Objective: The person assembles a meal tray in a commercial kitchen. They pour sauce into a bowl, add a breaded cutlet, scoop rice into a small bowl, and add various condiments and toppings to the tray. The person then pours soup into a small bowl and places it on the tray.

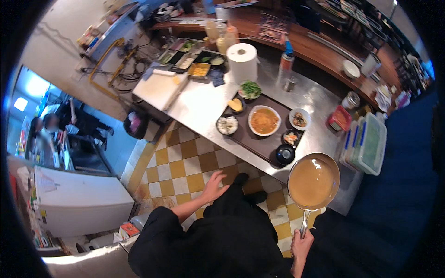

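Observation:
My right hand [301, 244] grips the long metal handle of a frying pan [314, 181] that holds brownish-orange sauce or soup. The pan hangs over the near edge of the steel counter [204, 104], right of a dark tray [259, 144]. On the tray stand a white bowl of orange stew [264, 121], a bowl of rice [227, 124], a black bowl [285, 154] and several small side dishes. My left hand [214, 186] hangs free above the checkered floor, fingers spread, holding nothing.
A paper towel roll [242, 61], a white cutting board [160, 87] and metal ingredient trays [187, 58] sit further back. Lidded plastic containers [367, 143] stand at the right. A wooden bar counter [315, 44] curves behind. People stand at the far left [55, 127].

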Available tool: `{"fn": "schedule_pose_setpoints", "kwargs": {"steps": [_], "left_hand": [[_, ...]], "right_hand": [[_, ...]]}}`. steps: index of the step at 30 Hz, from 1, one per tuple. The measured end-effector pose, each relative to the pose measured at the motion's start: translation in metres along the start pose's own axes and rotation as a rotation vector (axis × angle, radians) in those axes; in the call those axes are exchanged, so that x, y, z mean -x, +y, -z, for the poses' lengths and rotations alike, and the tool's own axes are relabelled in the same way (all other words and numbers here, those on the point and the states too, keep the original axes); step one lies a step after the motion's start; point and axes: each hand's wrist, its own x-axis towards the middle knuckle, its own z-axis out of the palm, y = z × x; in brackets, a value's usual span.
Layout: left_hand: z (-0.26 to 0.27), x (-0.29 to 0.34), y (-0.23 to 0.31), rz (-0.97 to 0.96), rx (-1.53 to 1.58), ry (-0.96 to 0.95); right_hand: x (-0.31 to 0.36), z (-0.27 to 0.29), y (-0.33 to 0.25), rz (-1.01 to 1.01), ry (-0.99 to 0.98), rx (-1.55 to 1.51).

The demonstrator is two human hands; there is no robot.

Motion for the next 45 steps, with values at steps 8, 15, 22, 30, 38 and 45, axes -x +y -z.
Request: {"fn": "schedule_pose_setpoints", "kwargs": {"steps": [8,15,22,30,38,45], "left_hand": [[0.054,0.208,-0.155,1.032,-0.059,-0.372],[0.084,0.245,-0.228,0.973,0.139,-0.402],[0.148,0.282,-0.366,1.024,0.317,-0.166],[0.241,0.327,-0.393,1.263,0.274,0.110],[0.240,0.426,-0.426,1.537,0.480,0.070],[0.278,0.522,-0.509,1.768,0.644,0.119]], "right_hand": [[-0.020,-0.058,-0.044,0.187,-0.131,0.079],[-0.017,-0.167,-0.130,0.271,-0.245,0.100],[-0.012,-0.293,-0.217,0.397,-0.314,0.239],[0.005,-0.444,-0.365,0.672,-0.565,0.385],[0.052,-0.656,-0.457,0.834,-0.831,0.518],[0.157,-0.895,-0.498,0.863,-0.976,0.527]]}}
